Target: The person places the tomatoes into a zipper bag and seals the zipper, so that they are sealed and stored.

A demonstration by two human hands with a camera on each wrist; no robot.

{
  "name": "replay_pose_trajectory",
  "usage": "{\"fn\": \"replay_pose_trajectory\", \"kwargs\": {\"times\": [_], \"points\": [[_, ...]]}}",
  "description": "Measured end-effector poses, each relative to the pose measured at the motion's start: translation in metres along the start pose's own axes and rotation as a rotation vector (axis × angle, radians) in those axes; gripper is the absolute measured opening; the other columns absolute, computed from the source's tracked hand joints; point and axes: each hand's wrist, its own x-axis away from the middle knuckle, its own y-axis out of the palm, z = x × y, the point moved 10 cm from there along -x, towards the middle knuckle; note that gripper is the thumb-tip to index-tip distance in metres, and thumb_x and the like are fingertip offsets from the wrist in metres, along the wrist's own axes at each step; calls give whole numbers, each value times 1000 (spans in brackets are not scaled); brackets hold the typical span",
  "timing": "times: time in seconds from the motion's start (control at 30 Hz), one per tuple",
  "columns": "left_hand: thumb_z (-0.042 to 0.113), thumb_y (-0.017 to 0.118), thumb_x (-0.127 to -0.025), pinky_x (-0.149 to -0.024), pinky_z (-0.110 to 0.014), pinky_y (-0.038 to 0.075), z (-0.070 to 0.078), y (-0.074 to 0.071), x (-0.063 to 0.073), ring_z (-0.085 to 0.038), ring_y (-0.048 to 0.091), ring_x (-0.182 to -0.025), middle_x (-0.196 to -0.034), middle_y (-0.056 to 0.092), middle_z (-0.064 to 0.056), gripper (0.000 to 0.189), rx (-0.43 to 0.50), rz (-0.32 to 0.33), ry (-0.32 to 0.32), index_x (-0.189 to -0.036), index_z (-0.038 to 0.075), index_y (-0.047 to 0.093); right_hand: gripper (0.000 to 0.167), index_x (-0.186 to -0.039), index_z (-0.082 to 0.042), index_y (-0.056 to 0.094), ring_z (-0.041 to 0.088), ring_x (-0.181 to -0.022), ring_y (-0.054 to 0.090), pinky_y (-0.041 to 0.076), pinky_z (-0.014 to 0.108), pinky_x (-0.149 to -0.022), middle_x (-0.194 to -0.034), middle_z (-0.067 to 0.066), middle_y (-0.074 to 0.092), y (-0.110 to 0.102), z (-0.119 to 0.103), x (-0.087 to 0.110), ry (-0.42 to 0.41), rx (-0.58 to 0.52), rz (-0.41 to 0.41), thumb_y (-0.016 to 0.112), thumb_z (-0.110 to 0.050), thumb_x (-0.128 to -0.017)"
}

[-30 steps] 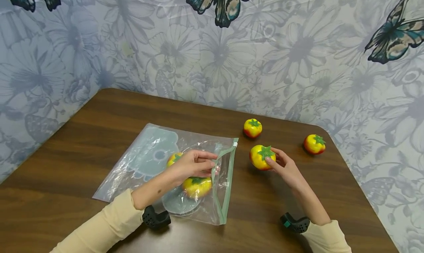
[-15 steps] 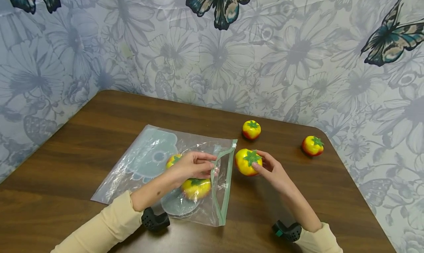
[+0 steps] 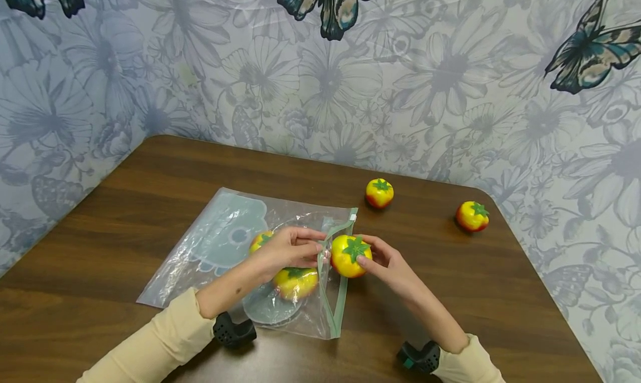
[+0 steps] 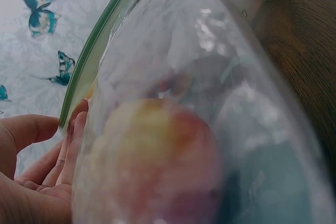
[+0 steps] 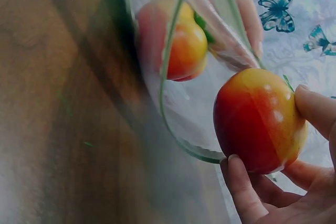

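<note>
A clear zip bag (image 3: 175, 274) with a green closure strip lies on the table, its mouth spread apart toward the right. My left hand (image 3: 284, 254) pinches the upper edge of that mouth between thumb and fingers. Inside the bag are two yellow-and-red toy tomatoes (image 3: 295, 286), one partly hidden behind my left hand. Another toy tomato (image 3: 344, 263), with a green leafy top, is held in the fingertips of my right hand (image 3: 393, 266) right at the bag's opening. The right wrist view shows this held tomato (image 5: 257, 124) beside the green rim (image 5: 165, 82).
Two more toy tomatoes stand on the brown wooden table (image 3: 425, 232): one near the back edge (image 3: 379, 194), the other by the right corner (image 3: 472, 216). Behind the table is a floral wall covering (image 3: 330, 104) with butterflies.
My right hand has carried its toy tomato leftward, from the table's right part to the bag's mouth. The left hand keeps its pinch on the bag edge, nearly still.
</note>
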Motion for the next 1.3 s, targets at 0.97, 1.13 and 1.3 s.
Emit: {"fn": "replay_pose_trajectory", "kwargs": {"times": [0.97,1.13,1.3], "points": [[2,55,-92,-81,-39,53,5,1,-1,-17,63,-79,-101,65,-16,38,-8,-15,36,-127,-13,48,44,-129,-2,51,25,-96,57,52,35,-80,-116,12,56,24,10,-16,-50,194,97,64,-19,-91],[2,56,-92,-81,-39,53,1,0,-3,-16,62,-76,-99,65,-14,38,-8,-11,31,-127,-13,48,43,-129,-1,52,24,-95,56,51,37,-83,-114,11,56,23,11,-15,-31,202,121,63,-19,-91],[2,56,-92,-80,-38,53,-1,-1,-4,-18,63,-79,-102,64,-16,38,-12,-4,18,-127,-12,49,44,-130,-1,51,24,-95,56,51,36,-81,-115,11,55,24,12,-15,-25,236,109,62,-20,-92]]}}
